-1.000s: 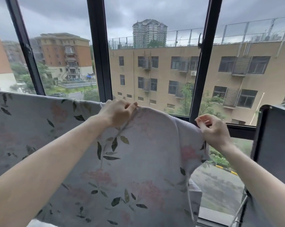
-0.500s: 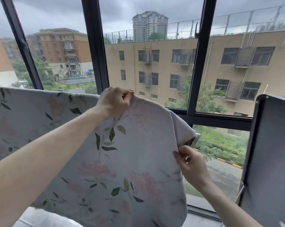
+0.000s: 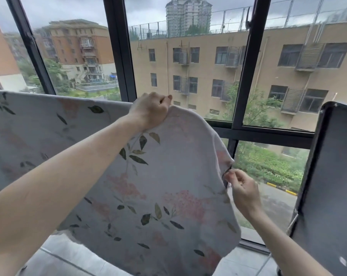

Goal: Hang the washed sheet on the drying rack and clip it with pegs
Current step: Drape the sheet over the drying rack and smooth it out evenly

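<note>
In the head view, the pale grey cotton sheet printed with pink flowers and dark leaves (image 3: 160, 186) hangs before the black-framed window (image 3: 118, 56). The left hand (image 3: 149, 111) grips its top edge with curled fingers. The right hand (image 3: 243, 189) pinches its right edge lower down, beside a dark flat panel (image 3: 331, 186).

This is an enclosed balcony of an upper-floor flat. Tall dark-framed windows (image 3: 119, 56) look out and down on apartment blocks (image 3: 218, 62), trees and a road (image 3: 276, 198), and a floral sheet (image 3: 158, 186) hangs above the pale tiled floor (image 3: 69, 259).
</note>
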`<state>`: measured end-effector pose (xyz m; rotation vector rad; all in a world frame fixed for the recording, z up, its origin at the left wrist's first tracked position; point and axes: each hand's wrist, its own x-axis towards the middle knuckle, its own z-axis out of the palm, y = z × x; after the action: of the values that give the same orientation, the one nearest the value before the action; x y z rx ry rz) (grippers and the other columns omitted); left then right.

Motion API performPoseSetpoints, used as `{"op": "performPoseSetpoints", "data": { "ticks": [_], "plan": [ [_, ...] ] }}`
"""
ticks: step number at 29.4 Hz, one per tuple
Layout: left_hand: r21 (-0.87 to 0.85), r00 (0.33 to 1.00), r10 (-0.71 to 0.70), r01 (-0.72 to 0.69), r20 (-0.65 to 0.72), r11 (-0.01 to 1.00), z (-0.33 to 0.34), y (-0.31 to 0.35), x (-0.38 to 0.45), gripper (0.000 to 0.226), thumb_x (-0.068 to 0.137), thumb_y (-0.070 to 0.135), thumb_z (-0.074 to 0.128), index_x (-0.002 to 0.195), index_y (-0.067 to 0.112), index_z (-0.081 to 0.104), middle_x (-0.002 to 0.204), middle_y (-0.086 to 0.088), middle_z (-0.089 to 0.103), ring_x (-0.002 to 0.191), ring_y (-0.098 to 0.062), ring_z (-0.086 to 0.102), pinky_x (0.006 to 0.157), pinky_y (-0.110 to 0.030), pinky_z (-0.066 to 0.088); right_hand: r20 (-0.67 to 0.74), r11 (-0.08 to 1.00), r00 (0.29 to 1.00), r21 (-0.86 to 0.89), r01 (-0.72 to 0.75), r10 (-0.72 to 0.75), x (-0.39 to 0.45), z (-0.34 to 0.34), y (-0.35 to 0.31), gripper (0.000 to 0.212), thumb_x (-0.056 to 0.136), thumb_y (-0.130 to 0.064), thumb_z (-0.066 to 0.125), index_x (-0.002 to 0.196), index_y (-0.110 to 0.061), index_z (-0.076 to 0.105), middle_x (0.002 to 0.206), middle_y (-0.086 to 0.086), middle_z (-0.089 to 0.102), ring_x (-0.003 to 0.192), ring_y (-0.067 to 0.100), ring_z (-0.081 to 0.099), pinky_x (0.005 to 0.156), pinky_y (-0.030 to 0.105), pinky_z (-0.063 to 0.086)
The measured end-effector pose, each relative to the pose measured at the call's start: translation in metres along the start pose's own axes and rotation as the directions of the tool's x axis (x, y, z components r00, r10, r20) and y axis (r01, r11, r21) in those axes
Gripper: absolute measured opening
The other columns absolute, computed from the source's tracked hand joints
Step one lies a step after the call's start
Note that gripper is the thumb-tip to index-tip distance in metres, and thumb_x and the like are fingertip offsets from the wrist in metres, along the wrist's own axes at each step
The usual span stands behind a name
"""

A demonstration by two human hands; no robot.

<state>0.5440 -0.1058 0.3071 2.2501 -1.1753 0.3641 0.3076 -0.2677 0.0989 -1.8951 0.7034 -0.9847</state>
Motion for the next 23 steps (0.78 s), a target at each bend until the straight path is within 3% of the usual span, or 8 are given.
{"op": "performPoseSetpoints", "data": {
  "ticks": [3,5,7,10,14,18,23],
  "plan": [
    [0.077,1.000,0.007,-0.005,-0.027,0.997,0.000,-0.009,-0.001,0.066,0.109,0.047,0.031,0.054,0.015,0.046,0.054,-0.006,0.055,0.057,-0.027,0.054,0.075,-0.045,0.053,0.033,0.990,0.989,-0.026,-0.142,0.143,-0.013,0.006,0.026,0.020,0.102,-0.036,0.059,0.113,-0.023,0.067,0.103,-0.012,0.069,0.095,0.014,0.068,0.070,0.023,0.051],
    [0.098,1.000,0.005,-0.002,-0.028,0.995,0.000,-0.011,-0.001,0.068,0.109,0.047,0.030,0.052,0.015,0.046,0.053,-0.006,0.054,0.056,-0.027,0.054,0.073,-0.043,0.051,0.070,0.979,0.977,-0.023,-0.202,0.203,-0.012,0.011,0.031,0.043,0.098,-0.051,0.059,0.133,-0.027,0.057,0.118,-0.010,0.066,0.098,0.017,0.070,0.080,0.036,0.058],
    [0.106,1.000,0.000,0.003,-0.028,0.994,0.002,-0.008,-0.001,0.067,0.109,0.046,0.030,0.052,0.014,0.046,0.055,-0.007,0.056,0.059,-0.027,0.055,0.068,-0.041,0.045,0.126,0.972,0.965,0.032,-0.234,0.228,-0.007,0.019,0.027,0.057,0.095,-0.058,0.058,0.144,-0.029,0.051,0.126,-0.011,0.063,0.089,0.016,0.073,0.080,0.043,0.062],
    [0.122,0.999,0.017,-0.013,-0.032,0.992,0.007,-0.001,0.000,0.066,0.109,0.044,0.030,0.053,0.014,0.048,0.059,-0.008,0.058,0.062,-0.026,0.056,0.066,-0.038,0.034,0.198,0.974,0.961,0.077,-0.212,0.193,0.006,0.028,0.009,0.049,0.093,-0.062,0.059,0.130,-0.029,0.066,0.113,-0.010,0.073,0.087,0.012,0.073,0.075,0.039,0.062],
    [0.140,0.999,0.021,-0.016,-0.034,0.990,0.009,-0.001,0.001,0.066,0.110,0.043,0.030,0.054,0.014,0.049,0.060,-0.007,0.058,0.061,-0.024,0.054,0.068,-0.039,0.037,0.181,0.986,0.981,0.137,-0.091,0.066,0.014,0.028,-0.006,0.026,0.100,-0.036,0.062,0.085,-0.022,0.079,0.077,0.012,0.074,0.061,0.021,0.058,0.058,0.039,0.045],
    [0.129,0.999,0.008,-0.004,-0.033,0.992,0.005,-0.010,0.000,0.066,0.109,0.044,0.029,0.056,0.012,0.052,0.063,-0.010,0.062,0.066,-0.029,0.058,0.070,-0.041,0.043,0.082,0.988,0.997,0.153,-0.002,-0.010,0.019,0.014,-0.012,0.025,0.102,-0.021,0.061,0.082,-0.019,0.075,0.066,0.006,0.070,0.054,0.024,0.057,0.054,0.040,0.046],
    [0.109,1.000,0.001,-0.002,0.011,0.994,0.002,-0.006,0.000,0.064,0.110,0.044,0.030,0.055,0.015,0.043,0.059,-0.006,0.056,0.060,-0.025,0.052,0.060,-0.036,0.036,-0.214,0.978,0.977,0.201,0.055,-0.011,0.040,-0.007,-0.010,0.023,0.107,-0.030,0.052,0.088,-0.022,0.061,0.063,0.001,0.052,0.054,0.016,0.044,0.052,0.036,0.038]
  ]
}}
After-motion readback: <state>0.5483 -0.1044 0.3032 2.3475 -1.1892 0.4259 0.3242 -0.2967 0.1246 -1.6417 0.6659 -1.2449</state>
